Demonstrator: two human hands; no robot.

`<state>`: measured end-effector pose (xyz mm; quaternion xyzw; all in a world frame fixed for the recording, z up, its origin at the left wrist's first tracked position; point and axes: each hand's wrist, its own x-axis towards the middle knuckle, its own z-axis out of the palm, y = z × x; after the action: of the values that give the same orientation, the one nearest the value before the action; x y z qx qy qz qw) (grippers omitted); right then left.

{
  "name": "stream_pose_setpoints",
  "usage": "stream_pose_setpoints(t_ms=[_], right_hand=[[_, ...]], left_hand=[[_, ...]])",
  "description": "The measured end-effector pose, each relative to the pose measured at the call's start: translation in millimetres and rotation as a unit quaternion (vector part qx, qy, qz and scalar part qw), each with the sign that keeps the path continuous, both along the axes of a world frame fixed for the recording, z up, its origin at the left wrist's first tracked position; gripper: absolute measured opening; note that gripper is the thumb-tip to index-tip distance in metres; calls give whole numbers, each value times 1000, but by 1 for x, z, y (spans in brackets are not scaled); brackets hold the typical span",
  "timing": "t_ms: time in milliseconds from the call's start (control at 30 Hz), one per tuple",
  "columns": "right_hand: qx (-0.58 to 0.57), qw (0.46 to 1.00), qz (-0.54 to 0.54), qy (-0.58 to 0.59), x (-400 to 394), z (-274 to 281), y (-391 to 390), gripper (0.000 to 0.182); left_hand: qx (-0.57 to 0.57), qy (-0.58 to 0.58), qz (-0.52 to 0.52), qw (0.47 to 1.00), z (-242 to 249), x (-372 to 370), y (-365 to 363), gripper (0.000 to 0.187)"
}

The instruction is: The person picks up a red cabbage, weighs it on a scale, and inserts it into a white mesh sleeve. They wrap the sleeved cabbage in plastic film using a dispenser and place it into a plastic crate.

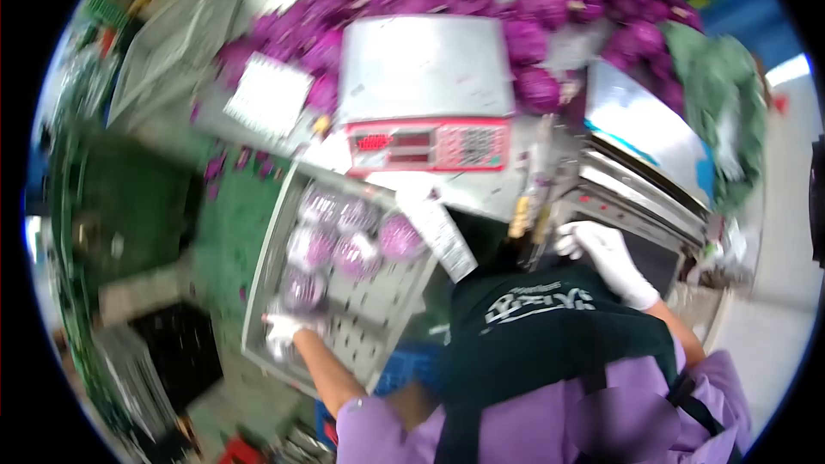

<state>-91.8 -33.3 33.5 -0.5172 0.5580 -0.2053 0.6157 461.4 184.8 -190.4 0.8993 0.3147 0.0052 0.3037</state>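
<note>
My left hand (288, 326), in a white glove, reaches into the near left corner of a grey plastic crate (406, 314). Its fingers are closed around a plastic-wrapped red cabbage (280, 350), partly covered by the hand. Several more wrapped red cabbages (357, 254) sit in the far and left parts of the crate. My right hand (603, 256), also gloved in white, is over the front of a metal wrapping machine (632, 222). Its fingers are apart and slightly bent, with nothing visible in them.
A digital scale (425, 69) with a red panel stands beyond the crate. Unwrapped red cabbages (550, 4) are heaped behind it. A printed label strip (438, 232) hangs over the crate's right rim. A knife (521, 216) with a yellowish handle lies by the machine. Another crate (172, 47) stands far left.
</note>
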Motion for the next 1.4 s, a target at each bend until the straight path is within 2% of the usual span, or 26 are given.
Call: stream_pose_setpoints(t_ms=[100, 167, 233, 267, 300, 333, 400, 433, 500, 533, 633, 667, 700, 767, 833, 867, 900, 1000, 1067, 1100, 1167, 1200, 1233, 1300, 1333, 1400], right_hand=[[-30, 999, 6, 21, -18, 13, -5, 30], [-31, 999, -27, -22, -36, 3, -2, 28], [-39, 998, -39, -7, -54, -1, -3, 28], [-36, 998, -49, 4, -62, 4, -4, 28], [-42, 997, -59, 8, -71, 7, -5, 29], [-54, 996, -69, 17, -80, 11, -6, 29], [-75, 993, -90, 32, -100, 16, -9, 28], [-97, 989, -102, 42, -111, 23, -12, 27], [-129, 980, -138, 65, -134, 27, -15, 25], [-127, 975, -174, 52, -147, 29, -18, 24], [-192, 948, -242, 75, -198, 37, -32, 22], [-204, 938, -264, 93, -221, 39, -41, 22], [-214, 928, -284, 112, -244, 41, -50, 23], [-200, 911, -348, 98, -298, 41, -80, 23], [-265, 877, -381, 127, -364, 25, -120, 23], [-321, 832, -409, 194, -401, 18, -150, 23], [-375, 775, -436, 261, -451, 5, -186, 22], [-368, 736, -442, 359, -530, -36, -230, 25], [-438, 584, -304, 613, -564, -64, -246, 29], [-437, 584, -305, 613, -575, -77, -246, 29], [-315, 630, -188, 685, -587, -106, -238, 46], [-209, 709, -209, 640, -595, -117, -239, 35], [-207, 712, -208, 638, -601, -127, -237, 35], [-89, 753, -241, 606, -600, -131, -224, 22], [-173, 732, -242, 613, -599, -133, -219, 12], [-254, 749, -290, 539, -595, -123, -214, 11]], left_hand=[[-2, -189, -171, 967, 22, -16, -109, 78], [-55, -327, -328, 885, 46, -33, -194, 72], [-122, -427, -457, 771, 109, -103, -284, 66], [-212, -426, -489, 731, 119, -129, -325, 64], [-314, -400, -536, 673, 167, -189, -358, 64], [-301, -357, -557, 686, 174, -217, -388, 63], [-297, -408, -642, 578, 180, -269, -446, 66], [-351, -377, -680, 522, 192, -303, -471, 65], [-377, -319, -721, 486, 185, -365, -526, 64], [-312, -352, -760, 449, 188, -395, -542, 64], [-315, -157, -865, 357, 174, -472, -612, 65], [-233, -133, -905, 331, 180, -500, -628, 64], [-220, -49, -930, 291, 179, -528, -651, 68], [-124, -55, -959, 247, 160, -584, -690, 77], [-105, -102, -968, 203, 167, -641, -705, 86], [-117, -50, -969, 214, 160, -669, -721, 92], [-110, -91, -968, 205, 157, -718, -740, 97], [-52, -117, -973, 192, 146, -782, -767, 107], [25, -239, -962, 127, 135, -811, -773, 108], [61, -289, -950, 99, 129, -822, -774, 108], [94, -301, -941, 123, 128, -835, -770, 107], [95, -285, -943, 144, 133, -835, -768, 107], [95, -269, -944, 165, 134, -837, -767, 108], [22, -291, -946, 139, 124, -827, -776, 108], [-2, -289, -949, 126, 122, -820, -781, 106], [-37, -277, -952, 123, 125, -809, -782, 104]])
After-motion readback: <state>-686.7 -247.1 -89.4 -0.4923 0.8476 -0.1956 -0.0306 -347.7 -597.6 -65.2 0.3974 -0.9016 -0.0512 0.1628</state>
